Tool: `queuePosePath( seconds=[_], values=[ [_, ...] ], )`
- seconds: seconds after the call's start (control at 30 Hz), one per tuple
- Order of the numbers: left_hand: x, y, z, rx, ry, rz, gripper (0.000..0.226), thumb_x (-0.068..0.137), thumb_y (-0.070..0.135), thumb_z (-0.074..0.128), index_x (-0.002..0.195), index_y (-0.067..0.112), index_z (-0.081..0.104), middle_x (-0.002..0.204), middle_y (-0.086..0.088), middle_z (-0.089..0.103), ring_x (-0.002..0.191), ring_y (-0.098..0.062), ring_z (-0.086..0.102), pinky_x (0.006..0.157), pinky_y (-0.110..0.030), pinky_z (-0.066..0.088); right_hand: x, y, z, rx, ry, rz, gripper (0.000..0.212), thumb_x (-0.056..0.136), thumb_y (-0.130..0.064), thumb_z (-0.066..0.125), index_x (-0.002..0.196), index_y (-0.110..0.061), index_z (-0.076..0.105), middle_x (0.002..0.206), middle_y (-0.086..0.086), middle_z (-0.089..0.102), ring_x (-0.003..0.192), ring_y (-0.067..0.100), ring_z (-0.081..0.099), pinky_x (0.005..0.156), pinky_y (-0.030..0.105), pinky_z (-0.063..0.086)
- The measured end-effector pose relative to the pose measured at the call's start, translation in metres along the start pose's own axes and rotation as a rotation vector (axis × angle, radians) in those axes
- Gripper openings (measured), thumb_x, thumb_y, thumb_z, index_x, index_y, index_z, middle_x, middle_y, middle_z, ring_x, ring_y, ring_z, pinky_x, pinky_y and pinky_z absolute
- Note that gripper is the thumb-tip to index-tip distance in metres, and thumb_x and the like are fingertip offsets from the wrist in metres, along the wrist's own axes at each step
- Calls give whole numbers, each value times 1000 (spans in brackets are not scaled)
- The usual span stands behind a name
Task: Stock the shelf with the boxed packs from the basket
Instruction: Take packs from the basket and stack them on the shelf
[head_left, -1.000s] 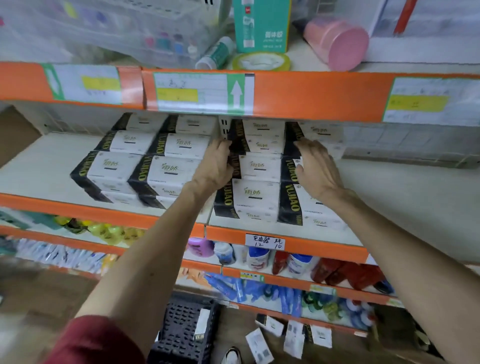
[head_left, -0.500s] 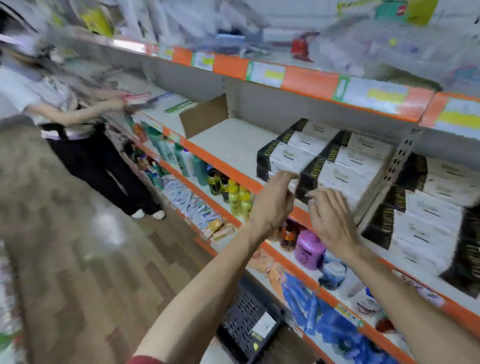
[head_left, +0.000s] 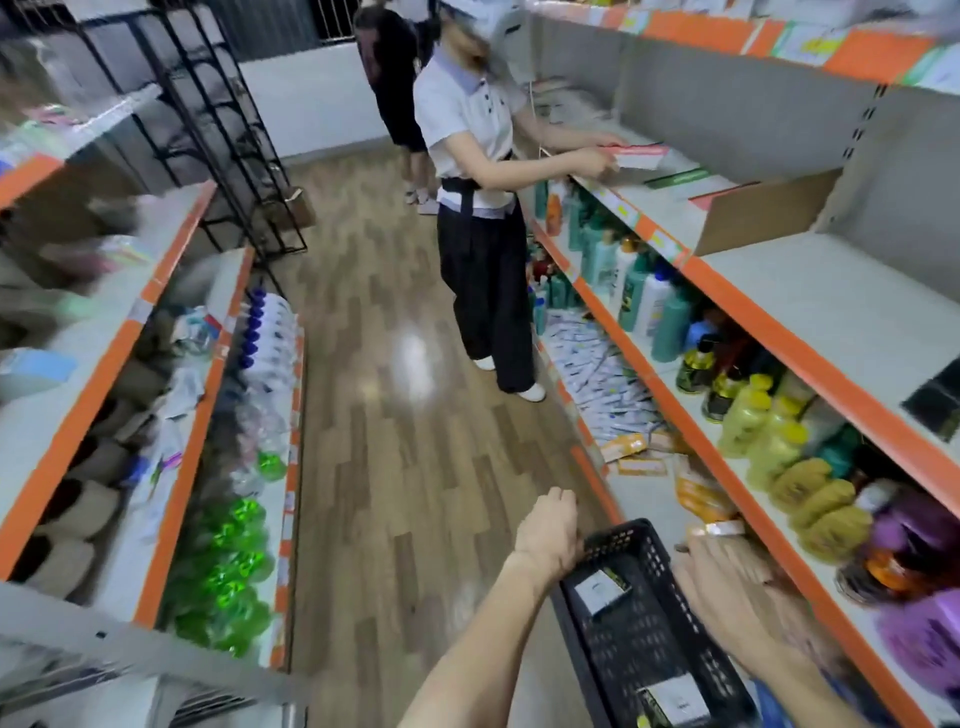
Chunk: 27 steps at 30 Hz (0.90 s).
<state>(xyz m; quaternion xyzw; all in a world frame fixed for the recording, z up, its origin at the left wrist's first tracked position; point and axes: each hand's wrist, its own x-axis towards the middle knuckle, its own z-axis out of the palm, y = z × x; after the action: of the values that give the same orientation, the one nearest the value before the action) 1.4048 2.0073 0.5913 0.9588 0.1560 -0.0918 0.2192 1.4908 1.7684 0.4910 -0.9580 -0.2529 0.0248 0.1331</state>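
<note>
Down low, both hands: L hand (head_left: 549, 531) & R hand (head_left: 727, 592) at basket (head_left: 644, 639) rim

My left hand (head_left: 548, 535) at the far-left corner of the black basket (head_left: 649, 639); my right hand (head_left: 727, 592), blurred, at its right rim; two boxed packs (head_left: 600, 590) inside; another person (head_left: 478, 208) stands at the orange-edged shelf (head_left: 810, 364).

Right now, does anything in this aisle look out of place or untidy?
Yes. Orange packets lie scattered loose at the foot of the right-hand shelving, ahead of the black basket, instead of in rows. A cardboard flap sits open on the middle shelf.
</note>
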Motion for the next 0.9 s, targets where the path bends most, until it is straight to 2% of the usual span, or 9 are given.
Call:
queuePosePath(
  seconds=[0.03, 0.1, 0.33, 0.5, 0.57, 0.73, 0.9],
  values=[
    [4, -1, 6, -4, -19, 19, 40, 85, 12, 52, 123, 3, 48, 121, -17, 49, 114, -36, 49, 98, -45, 42, -3, -17, -19, -26, -53, 13, 33, 95, -44, 37, 103, -20, 58, 98, 1, 60, 93, 26, 58, 78, 39, 43],
    [14, -2, 16, -24, -46, 28, 40, 86, 13, 51, 124, 2, 48, 121, -18, 49, 114, -36, 49, 98, -43, 41, 0, -37, -47, -20, -113, 45, 24, 96, -35, 46, 110, -19, 55, 106, 2, 56, 104, 26, 53, 85, 39, 40],
    [48, 19, 35, -70, -142, 20, 45, 91, 16, 50, 133, 3, 43, 129, -16, 48, 122, -32, 47, 102, -37, 38, 34, -3, -52, -13, -168, 116, 27, 96, -33, 46, 116, -16, 53, 115, 7, 56, 111, 28, 47, 93, 39, 38],
    [81, 29, 64, -93, -172, 24, 35, 90, 16, 52, 121, 1, 51, 120, -19, 52, 112, -35, 51, 95, -40, 41, 47, 19, -24, 37, -256, 192, 31, 96, -33, 50, 117, -10, 53, 117, 11, 54, 114, 32, 47, 93, 41, 38],
    [96, 25, 84, -89, -218, 12, 30, 88, 13, 53, 115, 1, 53, 115, -18, 54, 108, -35, 53, 91, -40, 43, 47, 26, -3, 73, -292, 236, 33, 97, -33, 51, 120, -9, 53, 119, 12, 54, 115, 32, 47, 94, 41, 36],
    [147, -6, 179, -77, -361, 4, 33, 85, 15, 54, 117, 7, 57, 116, -12, 58, 103, -30, 55, 84, -32, 42, 43, 60, 91, 191, -393, 407, 36, 96, -32, 52, 124, -10, 53, 122, 12, 53, 119, 32, 47, 98, 43, 40],
    [185, -62, 309, -82, -459, -42, 37, 84, 17, 58, 120, 6, 53, 110, -14, 56, 98, -31, 56, 86, -43, 49, 30, 102, 223, 231, -451, 654, 39, 95, -32, 53, 126, -9, 50, 126, 14, 52, 122, 32, 45, 96, 42, 37]
  ],
)
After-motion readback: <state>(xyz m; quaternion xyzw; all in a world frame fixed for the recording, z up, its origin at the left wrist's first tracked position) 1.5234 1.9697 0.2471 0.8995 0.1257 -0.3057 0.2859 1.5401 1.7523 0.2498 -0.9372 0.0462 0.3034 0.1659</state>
